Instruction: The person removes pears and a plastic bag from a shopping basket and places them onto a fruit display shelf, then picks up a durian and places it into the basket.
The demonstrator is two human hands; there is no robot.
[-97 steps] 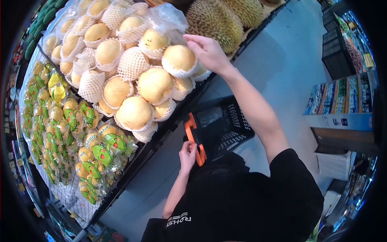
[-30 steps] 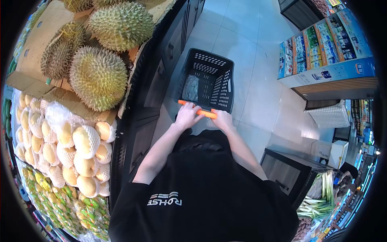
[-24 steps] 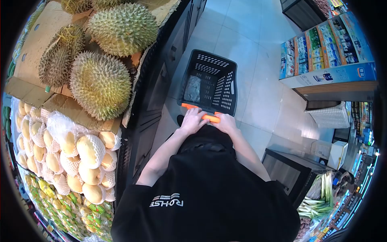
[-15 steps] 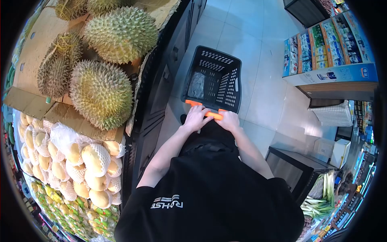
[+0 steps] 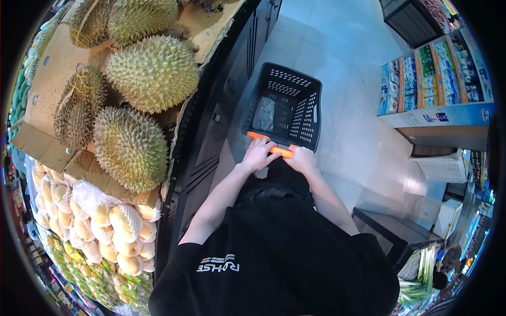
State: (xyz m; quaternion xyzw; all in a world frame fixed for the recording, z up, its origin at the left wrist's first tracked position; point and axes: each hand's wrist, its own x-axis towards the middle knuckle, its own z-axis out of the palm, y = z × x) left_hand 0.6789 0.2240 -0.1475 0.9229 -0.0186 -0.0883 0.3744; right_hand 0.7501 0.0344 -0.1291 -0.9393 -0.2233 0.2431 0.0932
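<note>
Both hands are on the orange handle (image 5: 281, 152) of a black shopping basket (image 5: 307, 117). My left hand (image 5: 259, 155) is wrapped round its left part, and my right hand (image 5: 302, 159) grips its right end, close beside the left. The basket stretches away from me, above the tiled floor. In it lies a clear plastic bag (image 5: 264, 114), whose contents I cannot make out.
Spiky durians (image 5: 153, 73) lie on cardboard at the left, with pale fruit in foam nets (image 5: 125, 224) and bagged fruit (image 5: 79, 268) nearer me. A packet display (image 5: 432, 79) stands at the right. Leafy green stalks (image 5: 421, 276) are at the lower right.
Earlier my right hand was over the netted fruit; now both hands hold the basket handle. The durians have since shifted down in view as I move along the stand.
</note>
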